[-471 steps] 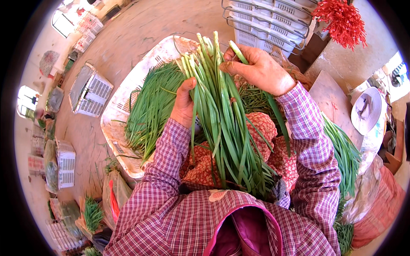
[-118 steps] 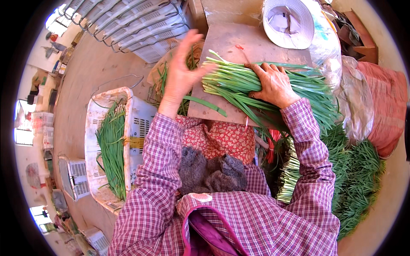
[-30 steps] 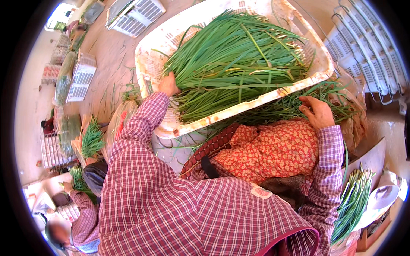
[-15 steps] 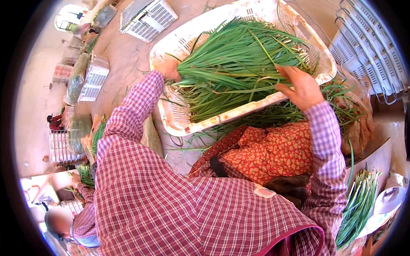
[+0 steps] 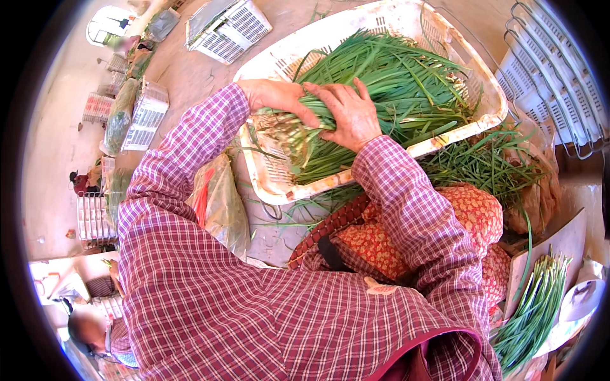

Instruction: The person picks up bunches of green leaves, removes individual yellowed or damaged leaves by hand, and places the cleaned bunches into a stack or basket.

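A white plastic crate (image 5: 457,131) with slotted, stained walls stands in front of me, holding a heap of long green chives (image 5: 394,73). My left hand (image 5: 279,100) is at the heap's left end, closed round the pale stem ends of a bunch. Right beside it, my right hand (image 5: 351,114) lies over the same bunch, its fingers curled round the stems and touching the left hand. Some pale stems (image 5: 286,136) stick out below both hands. The leaves fan out to the right, toward the crate's far wall.
Loose green leaves (image 5: 476,159) lie beside the crate's near edge. A clear plastic bag (image 5: 222,197) sits left of my lap. Another chive bunch (image 5: 534,311) lies at lower right. White crates (image 5: 232,35) stand around, some with wire handles (image 5: 572,70). A person (image 5: 117,340) is at lower left.
My right hand has left the leaves near the crate's right side and come left onto the stems. My left hand has shifted slightly right, still on the bunch.
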Tool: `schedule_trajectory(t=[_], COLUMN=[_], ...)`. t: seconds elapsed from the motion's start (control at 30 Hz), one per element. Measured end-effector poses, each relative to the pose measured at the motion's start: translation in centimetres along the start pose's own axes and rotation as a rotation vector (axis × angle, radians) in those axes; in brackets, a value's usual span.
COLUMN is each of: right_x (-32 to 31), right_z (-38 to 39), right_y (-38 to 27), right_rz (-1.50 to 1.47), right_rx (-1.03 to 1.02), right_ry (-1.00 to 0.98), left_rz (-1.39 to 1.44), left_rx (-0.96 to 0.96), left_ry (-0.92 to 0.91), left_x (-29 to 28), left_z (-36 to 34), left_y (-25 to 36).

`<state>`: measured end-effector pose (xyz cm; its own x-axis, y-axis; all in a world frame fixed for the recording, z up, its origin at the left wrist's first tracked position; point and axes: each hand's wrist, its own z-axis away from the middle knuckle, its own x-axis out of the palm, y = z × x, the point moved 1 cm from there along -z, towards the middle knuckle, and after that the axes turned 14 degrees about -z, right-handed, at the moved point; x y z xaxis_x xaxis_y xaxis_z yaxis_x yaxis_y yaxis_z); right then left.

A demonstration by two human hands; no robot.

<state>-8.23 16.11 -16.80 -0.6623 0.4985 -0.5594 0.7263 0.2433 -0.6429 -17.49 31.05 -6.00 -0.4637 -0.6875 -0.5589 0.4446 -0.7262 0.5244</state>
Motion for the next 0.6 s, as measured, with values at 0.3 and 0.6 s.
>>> schedule_trajectory(t=[0.3,0.6], right_x=[-6.0,-6.8], right_z=[0.4,0.2], right_y=[3.4,3.7], right_rz=[-0.563,-0.622], right_rx=[0.375,0.364], right_ry=[0.351,0.451], left_rz=[0.474,-0.198], left_rx=[0.214,0.421], left_ry=[0.397,0.828], left_x=[-6.4,4.8], left_z=[2.7,-3.8], left_y=[-2.8,1.1])
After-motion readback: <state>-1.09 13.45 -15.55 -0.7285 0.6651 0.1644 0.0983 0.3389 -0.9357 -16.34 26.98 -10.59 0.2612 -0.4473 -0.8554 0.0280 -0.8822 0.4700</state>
